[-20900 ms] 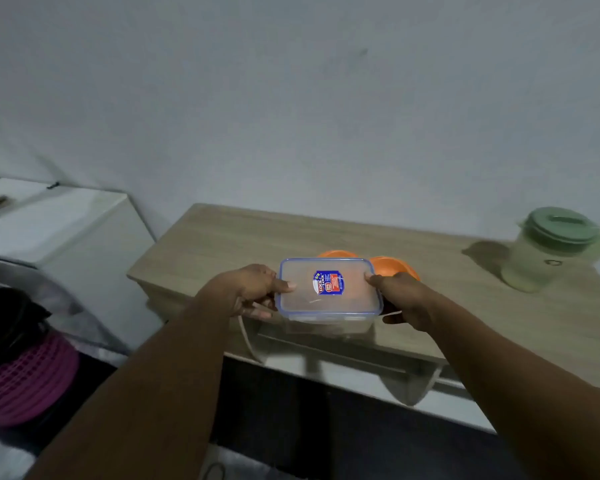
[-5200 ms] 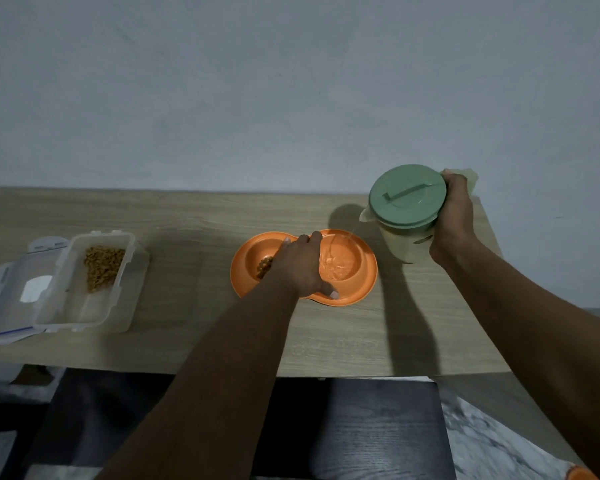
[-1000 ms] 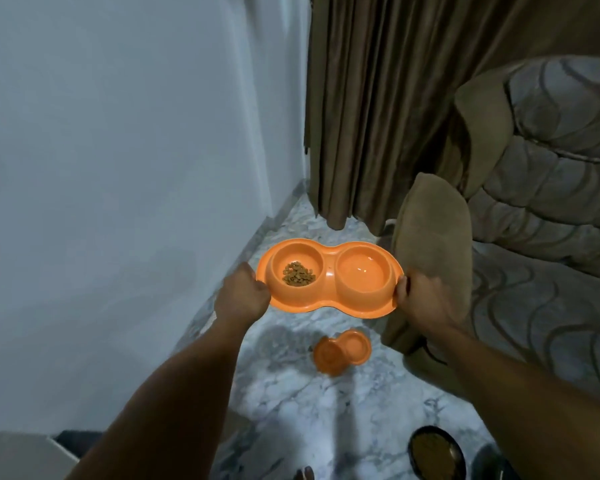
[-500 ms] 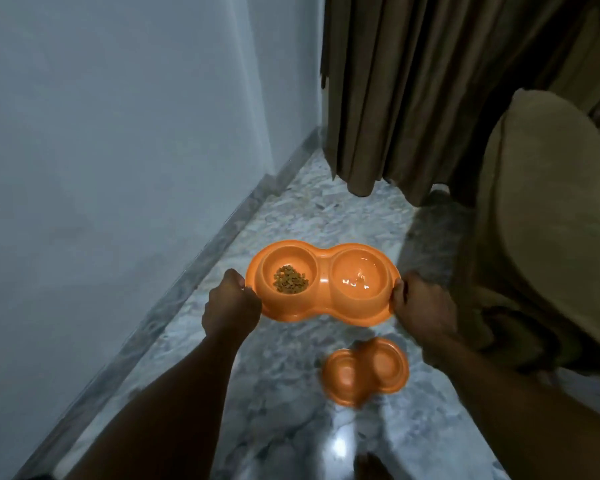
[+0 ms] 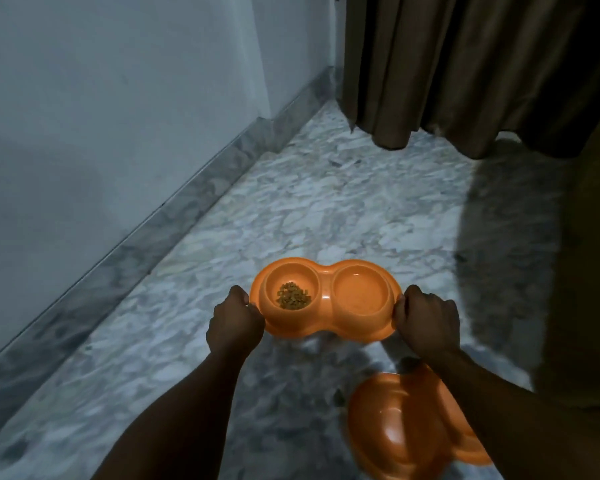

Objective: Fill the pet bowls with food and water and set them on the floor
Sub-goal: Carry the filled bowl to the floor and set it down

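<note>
An orange double pet bowl [image 5: 326,326] is held level, low over the marble floor [image 5: 326,209]. Its left cup holds a small heap of brown kibble [image 5: 293,295]; its right cup [image 5: 359,293] holds clear water. My left hand [image 5: 234,323] grips the bowl's left rim and my right hand [image 5: 426,318] grips its right rim. Whether the bowl's base touches the floor I cannot tell.
A second orange double bowl [image 5: 402,434] lies on the floor at the lower right, partly under my right forearm. A white wall with a grey skirting [image 5: 174,216] runs along the left. Brown curtains [image 5: 465,71] hang at the back. A dark upholstered shape [image 5: 589,271] fills the right side.
Both hands have lowered the filled bowl toward the floor and the view has dropped closer. The second bowl now appears larger and nearer at the lower right.
</note>
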Motion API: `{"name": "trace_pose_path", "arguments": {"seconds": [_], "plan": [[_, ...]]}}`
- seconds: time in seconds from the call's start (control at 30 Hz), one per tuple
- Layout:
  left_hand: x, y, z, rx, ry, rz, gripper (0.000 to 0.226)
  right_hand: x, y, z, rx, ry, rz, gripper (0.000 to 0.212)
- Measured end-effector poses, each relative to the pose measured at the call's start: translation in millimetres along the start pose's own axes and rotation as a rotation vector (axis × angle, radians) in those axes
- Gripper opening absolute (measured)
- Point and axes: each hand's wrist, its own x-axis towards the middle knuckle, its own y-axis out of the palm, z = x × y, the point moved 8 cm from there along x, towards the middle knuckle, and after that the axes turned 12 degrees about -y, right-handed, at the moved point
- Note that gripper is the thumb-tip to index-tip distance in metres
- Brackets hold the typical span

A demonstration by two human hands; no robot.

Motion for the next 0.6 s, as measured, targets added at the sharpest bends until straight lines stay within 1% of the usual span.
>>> {"name": "trace_pose_path", "arguments": {"seconds": [0.13, 0.23, 0.37, 0.53, 0.6], "plan": [[30.4, 47.0, 16.3, 0.022, 0.011, 0.027, 0.002, 10.0, 61.0, -4.0, -0.07, 0.02, 0.036, 0.025], [45.5, 74.0, 24.5, 0.033, -0.008, 0.08, 0.004, 14.9, 88.2, -6.4, -0.101, 0.03, 0.034, 0.026], [53.5, 95.1, 35.7, 0.064, -0.03, 0.155, 0.008, 15.9, 105.3, -7.9, -0.13, 0.013, 0.036, 0.027], [56.5, 99.9, 41.6, 0.027, -0.017, 0.165, 0.006, 13.4, 105.9, -4.9, -0.111, 0.029, 0.016, 0.027], [52.2, 99.0, 40.8, -0.008, -0.015, 0.182, 0.009, 12.3, 103.2, -4.2, -0.101, 0.022, 0.019, 0.027]]}}
